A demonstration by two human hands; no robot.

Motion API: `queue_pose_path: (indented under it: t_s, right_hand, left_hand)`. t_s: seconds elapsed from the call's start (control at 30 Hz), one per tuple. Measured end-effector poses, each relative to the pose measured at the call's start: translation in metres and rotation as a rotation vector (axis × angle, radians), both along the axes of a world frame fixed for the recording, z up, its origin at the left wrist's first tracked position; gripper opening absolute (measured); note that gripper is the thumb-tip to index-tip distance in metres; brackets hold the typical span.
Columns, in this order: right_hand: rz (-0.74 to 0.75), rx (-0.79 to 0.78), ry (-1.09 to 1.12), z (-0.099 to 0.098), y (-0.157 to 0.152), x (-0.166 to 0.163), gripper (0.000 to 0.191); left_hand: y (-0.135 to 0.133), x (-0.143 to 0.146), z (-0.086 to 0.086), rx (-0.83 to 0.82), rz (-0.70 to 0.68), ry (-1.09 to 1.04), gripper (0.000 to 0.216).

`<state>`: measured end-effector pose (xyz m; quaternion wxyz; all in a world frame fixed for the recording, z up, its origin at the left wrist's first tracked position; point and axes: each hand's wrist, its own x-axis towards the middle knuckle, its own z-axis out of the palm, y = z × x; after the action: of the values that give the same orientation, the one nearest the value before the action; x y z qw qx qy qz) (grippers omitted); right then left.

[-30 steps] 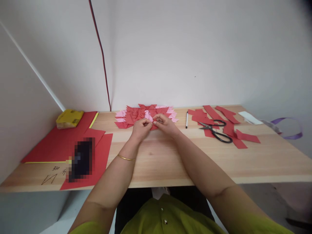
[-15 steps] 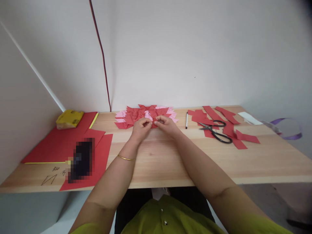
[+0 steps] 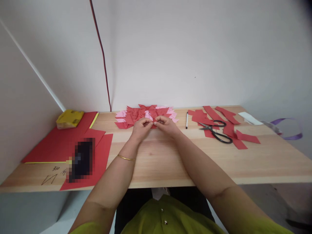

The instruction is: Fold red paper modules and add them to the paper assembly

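Note:
In the head view, my left hand (image 3: 141,127) and my right hand (image 3: 168,126) meet at the middle of the table, thumbs and fingers pinched closed. Between their fingertips shows a small piece of red paper (image 3: 154,119), mostly covered by the fingers. Its exact fold cannot be made out against the red behind it. Right behind my hands, against the wall, spreads a cluster of pointed folded paper pieces (image 3: 133,114), red and pink, packed in rows.
Black-handled scissors (image 3: 214,130) lie on loose red paper strips (image 3: 212,112) at the right. A white pen (image 3: 187,120) lies left of them. Red sheets (image 3: 60,143), a yellow packet (image 3: 70,119) and a blurred dark object (image 3: 81,161) occupy the left side of the wooden table (image 3: 158,169).
Almost nothing differs. My fingertips shift slightly around the red paper, while both arms and the things on the table stay put.

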<state>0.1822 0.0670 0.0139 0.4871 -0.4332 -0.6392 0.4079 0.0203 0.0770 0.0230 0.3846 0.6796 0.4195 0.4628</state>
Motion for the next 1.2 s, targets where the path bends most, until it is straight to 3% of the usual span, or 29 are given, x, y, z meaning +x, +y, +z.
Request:
queue_pose_path:
  t_s: [0.37, 0.63, 0.83, 0.93, 1.1, 1.2]
  right_hand:
    - [0.045, -0.031, -0.070, 0.007, -0.006, -0.001, 0.028]
    - [0.150, -0.074, -0.083, 0.007, -0.004, 0.007, 0.029]
    - [0.067, -0.097, -0.058, 0.006, -0.005, 0.002, 0.030]
    - [0.027, -0.056, -0.073, 0.006, -0.005, 0.000, 0.029]
    - [-0.030, -0.056, 0.009, 0.003, -0.001, -0.001, 0.030]
    - [-0.056, -0.079, 0.024, 0.001, 0.000, -0.002, 0.032]
  left_hand:
    - [0.000, -0.002, 0.002, 0.180, -0.034, 0.163, 0.010]
    - [0.004, -0.007, 0.006, 0.124, -0.092, 0.177, 0.012]
    - [0.005, -0.006, 0.002, 0.140, -0.082, 0.223, 0.014]
    - [0.004, -0.005, 0.000, 0.062, -0.082, 0.135, 0.015]
    - [0.006, -0.003, -0.006, -0.165, -0.062, -0.232, 0.024]
    - [0.006, -0.001, -0.010, -0.222, -0.079, -0.293, 0.023]
